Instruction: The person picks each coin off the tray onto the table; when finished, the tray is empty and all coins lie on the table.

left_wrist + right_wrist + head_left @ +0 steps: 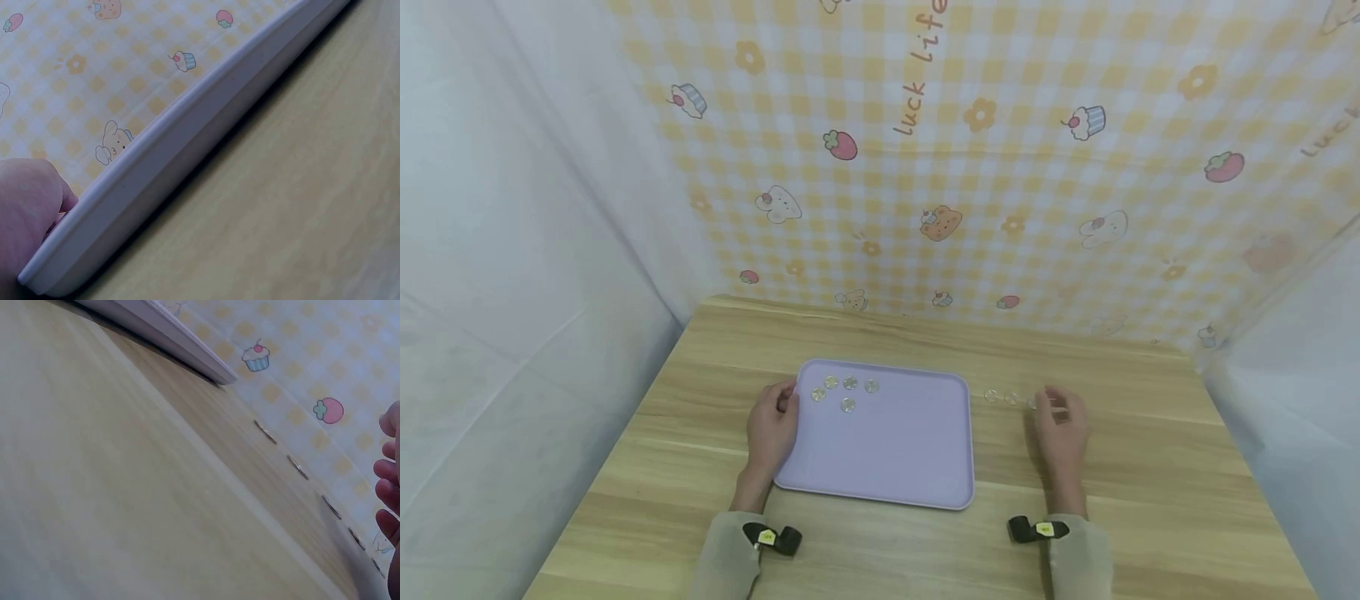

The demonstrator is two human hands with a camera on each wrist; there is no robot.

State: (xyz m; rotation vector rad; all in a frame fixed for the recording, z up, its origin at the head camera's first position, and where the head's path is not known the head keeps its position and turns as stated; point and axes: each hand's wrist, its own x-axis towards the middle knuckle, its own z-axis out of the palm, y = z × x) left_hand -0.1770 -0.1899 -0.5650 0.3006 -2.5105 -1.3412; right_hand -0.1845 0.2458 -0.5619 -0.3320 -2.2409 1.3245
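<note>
Lying in a row on the counter [1150, 450], just right of the tray [910, 442]: loose coins [1011, 399]. Right wrist view is showing at least five, flat and spaced apart; head view is losing some behind the right grip [1063, 429]. Five tray coins [850, 382] are sitting toward the tray's far left corner, unstacked.

Handling, judging by looks: coins are looking light, stiff, thin, a bit slippery, hardly fragile. Flat on the counter they're offering little edge, so a thumb-and-fingertip pinch on opposite sides of the rim is probably the best hold; pressing off-centre may be risking a skid. Tray is looking like light, stiff plastic, with its raised lip giving the obvious hold.

Right grip is hovering at the right end of the row, fingers part-bent, a gap showing between thumb and fingers. Nothing is showing in it; whether a fingertip is touching a coin, can't tell.

Left grip [771, 429] is curling round the tray's left lip and holding it; how hard it's squeezing, can't tell.

Further out: the left sleeve [726, 550] and right sleeve [1082, 558] are reaching in from the near edge. A yellow checked backdrop [1037, 167] is hanging behind the counter.
</note>
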